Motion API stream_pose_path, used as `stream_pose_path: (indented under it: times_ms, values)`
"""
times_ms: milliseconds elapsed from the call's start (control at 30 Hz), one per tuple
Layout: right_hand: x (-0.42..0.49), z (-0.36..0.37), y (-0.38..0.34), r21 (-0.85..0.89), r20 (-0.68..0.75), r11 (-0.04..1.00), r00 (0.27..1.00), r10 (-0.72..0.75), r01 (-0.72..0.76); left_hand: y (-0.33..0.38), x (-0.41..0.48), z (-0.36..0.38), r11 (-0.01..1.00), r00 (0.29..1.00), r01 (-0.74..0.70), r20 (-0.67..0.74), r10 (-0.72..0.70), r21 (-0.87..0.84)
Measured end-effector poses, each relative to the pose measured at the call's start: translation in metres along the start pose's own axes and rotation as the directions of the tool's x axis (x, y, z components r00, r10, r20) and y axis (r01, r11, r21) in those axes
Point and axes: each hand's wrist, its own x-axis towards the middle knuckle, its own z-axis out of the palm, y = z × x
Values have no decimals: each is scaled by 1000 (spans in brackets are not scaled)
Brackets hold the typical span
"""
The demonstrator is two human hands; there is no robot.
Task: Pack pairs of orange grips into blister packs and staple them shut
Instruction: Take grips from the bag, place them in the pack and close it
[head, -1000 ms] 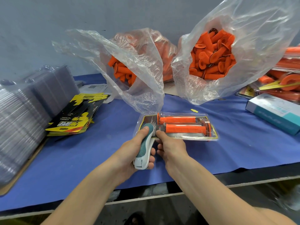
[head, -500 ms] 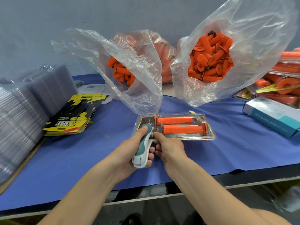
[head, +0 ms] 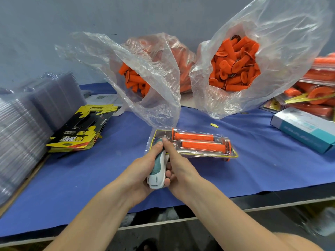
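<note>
Right hand (head: 178,169) has crept forward, fingers pinching the light, slippery pack (head: 199,153) by its flat end flange, while the left hand (head: 143,171) clamps its fingers round the stapler (head: 157,171).

A blue cloth (head: 90,178) lies before a grey wall (head: 54,24).

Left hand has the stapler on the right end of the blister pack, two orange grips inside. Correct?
Not quite. The head view shows the stapler in the left hand at the left end of the blister pack, not the right end. The rest holds: two orange grips lie inside the pack.
</note>
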Motion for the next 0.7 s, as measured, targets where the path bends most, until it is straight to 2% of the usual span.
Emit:
stream_pose_path:
  times_ms: [100, 167, 467, 700]
  values:
    - [-1, 1, -1, 31, 82, 994, 992, 98, -101, -2, 1, 3, 1000, 1000, 3, -3, -3, 0]
    - [-2, 0, -2, 30, 82, 992, 990, 116, -119, -3, 2, 3, 1000, 1000, 10, -8, -10, 8]
    - [-1, 5, 0, -31, -26, 998, 998, 59, -60, -5, 2, 1, 999, 999, 37, -19, -37, 29]
    - [0, 2, -2, -62, -7, 996, 998, 65, -65, -4, 1, 0, 999, 999, 43, 1, -43, 31]
